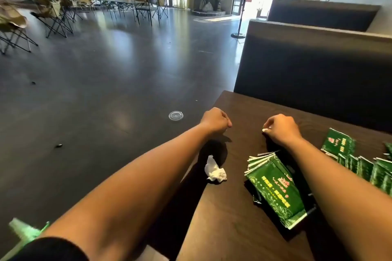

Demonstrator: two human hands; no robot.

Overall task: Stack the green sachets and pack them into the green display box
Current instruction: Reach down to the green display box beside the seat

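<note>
A fanned stack of green sachets [273, 186] lies on the dark wooden table [233, 229], partly under my right forearm, on something flat and black. More green sachets lie at the right: one flat [337, 144] and an overlapping row [371, 169]. My left hand [215, 121] hovers over the table's far left corner, fingers curled into a fist with nothing in it. My right hand [282, 128] is beside it, beyond the stack, fingers curled down. A small white spot shows at its fingertips, and I cannot tell what it is. I see no green display box.
A crumpled white tissue [215, 170] lies near the table's left edge. A dark bench back [307, 65] rises behind the table. On the floor to the left lies a clear plastic lid [176, 116]. A blurred green thing [23, 231] shows at the bottom left.
</note>
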